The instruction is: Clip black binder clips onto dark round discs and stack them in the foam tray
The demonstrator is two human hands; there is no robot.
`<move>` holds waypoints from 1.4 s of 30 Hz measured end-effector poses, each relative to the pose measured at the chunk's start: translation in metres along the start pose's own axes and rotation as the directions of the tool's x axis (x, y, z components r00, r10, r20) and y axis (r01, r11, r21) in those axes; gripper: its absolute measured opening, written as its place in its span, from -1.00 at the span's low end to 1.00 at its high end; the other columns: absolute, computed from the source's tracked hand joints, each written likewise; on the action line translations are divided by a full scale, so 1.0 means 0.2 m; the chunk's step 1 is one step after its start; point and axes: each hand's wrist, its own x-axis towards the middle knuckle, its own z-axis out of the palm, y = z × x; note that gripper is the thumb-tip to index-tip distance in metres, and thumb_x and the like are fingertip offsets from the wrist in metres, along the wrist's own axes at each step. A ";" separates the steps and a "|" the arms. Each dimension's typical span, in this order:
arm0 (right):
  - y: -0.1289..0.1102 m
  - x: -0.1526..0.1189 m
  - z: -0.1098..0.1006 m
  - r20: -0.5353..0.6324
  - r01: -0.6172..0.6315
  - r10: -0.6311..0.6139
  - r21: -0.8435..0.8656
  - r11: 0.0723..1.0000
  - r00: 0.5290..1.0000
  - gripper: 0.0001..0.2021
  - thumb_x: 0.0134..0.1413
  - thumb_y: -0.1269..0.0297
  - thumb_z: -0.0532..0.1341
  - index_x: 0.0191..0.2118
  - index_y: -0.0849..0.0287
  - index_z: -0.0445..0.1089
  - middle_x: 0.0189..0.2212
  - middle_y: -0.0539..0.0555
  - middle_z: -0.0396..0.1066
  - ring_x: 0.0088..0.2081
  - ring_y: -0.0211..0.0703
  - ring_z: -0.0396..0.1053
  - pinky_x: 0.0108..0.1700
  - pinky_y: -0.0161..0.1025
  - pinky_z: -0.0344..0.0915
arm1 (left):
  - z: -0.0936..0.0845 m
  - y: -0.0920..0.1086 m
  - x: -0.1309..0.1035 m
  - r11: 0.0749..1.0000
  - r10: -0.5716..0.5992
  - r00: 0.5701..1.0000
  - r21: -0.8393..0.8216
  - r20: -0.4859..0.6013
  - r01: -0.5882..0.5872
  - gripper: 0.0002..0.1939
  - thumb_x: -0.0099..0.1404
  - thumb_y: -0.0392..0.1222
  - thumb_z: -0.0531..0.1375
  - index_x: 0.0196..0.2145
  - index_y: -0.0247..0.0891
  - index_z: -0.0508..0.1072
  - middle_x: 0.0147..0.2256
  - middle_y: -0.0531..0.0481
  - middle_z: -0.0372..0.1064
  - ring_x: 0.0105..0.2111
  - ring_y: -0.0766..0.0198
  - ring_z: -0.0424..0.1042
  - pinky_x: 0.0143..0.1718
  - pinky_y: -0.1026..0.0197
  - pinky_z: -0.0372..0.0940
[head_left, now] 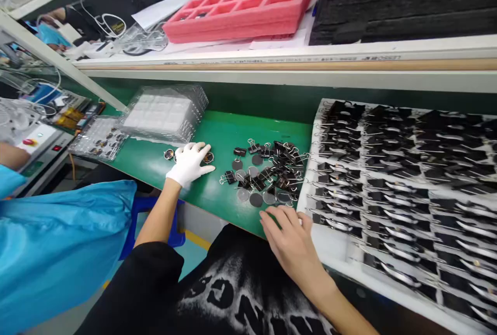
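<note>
On the green bench top (217, 205) my left hand (189, 164), in a white glove, lies with its fingers spread over small round parts (208, 158), which show at both sides of it. My bare right hand (287, 231) rests at the bench's front edge, its fingers apart, beside a pile of black binder clips (287, 161). Dark and grey discs (256, 200) lie among and in front of the clips. Whatever is under either palm is hidden.
At the right, a white tray (330, 244) bears rows of clipped parts. Clear plastic trays (163, 112) are stacked at the back left. A shelf (233, 66) above holds pink foam trays (240, 1) and black foam (404, 1). A person's blue garment (70, 242) is close on the left.
</note>
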 end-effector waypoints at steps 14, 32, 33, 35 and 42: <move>-0.14 0.24 0.30 0.057 -0.241 0.267 -0.285 0.928 0.962 -0.75 0.29 0.12 0.29 -0.08 0.20 0.48 -0.27 0.18 0.42 -0.17 0.08 0.24 -0.11 0.00 0.01 | -0.03 0.11 -0.05 0.963 0.191 0.954 -0.146 -0.231 -0.228 -0.45 0.30 0.25 0.26 0.05 -0.20 0.46 -0.09 -0.19 0.53 -0.01 -0.05 0.42 0.09 -0.06 0.03; -0.06 0.18 0.00 -0.022 -0.283 0.341 0.509 0.813 0.940 -0.41 0.27 0.31 0.26 0.38 -0.10 0.23 0.28 0.19 0.26 0.25 0.13 0.29 0.23 0.13 0.24 | -0.12 0.55 -0.22 0.747 0.540 0.723 -0.149 -0.431 -0.647 -0.44 0.34 0.21 0.23 0.08 -0.29 0.42 -0.18 -0.15 0.56 -0.17 0.08 0.53 -0.07 -0.01 0.19; -0.05 0.17 0.01 0.042 -0.331 0.385 0.604 0.725 0.922 -0.38 0.27 0.26 0.28 0.40 -0.10 0.19 0.28 0.18 0.29 0.23 0.10 0.33 0.21 0.10 0.29 | -0.12 0.57 -0.23 0.745 0.535 0.726 -0.165 -0.431 -0.647 -0.46 0.35 0.20 0.22 0.08 -0.28 0.42 -0.18 -0.14 0.56 -0.17 0.09 0.53 -0.07 0.00 0.19; -0.03 0.16 0.02 0.219 -0.444 0.452 0.752 0.486 0.865 -0.43 0.25 0.17 0.30 0.35 -0.04 0.27 0.17 0.16 0.44 0.10 0.05 0.46 0.11 0.03 0.41 | -0.12 0.60 -0.25 0.724 0.528 0.710 -0.191 -0.465 -0.663 -0.47 0.37 0.20 0.21 0.08 -0.27 0.41 -0.19 -0.12 0.57 -0.17 0.12 0.54 -0.08 0.02 0.19; 0.09 0.13 0.01 0.373 -0.438 0.638 0.897 -0.061 0.674 -0.72 -0.05 0.15 0.52 -0.20 0.08 0.57 -0.32 0.04 0.59 -0.36 -0.21 0.49 -0.25 -0.25 0.47 | -0.13 0.45 -0.24 0.806 0.351 0.854 -0.340 -0.385 -0.485 -0.45 0.40 0.23 0.17 0.11 -0.25 0.41 -0.24 -0.05 0.58 -0.22 0.14 0.52 -0.12 0.08 0.19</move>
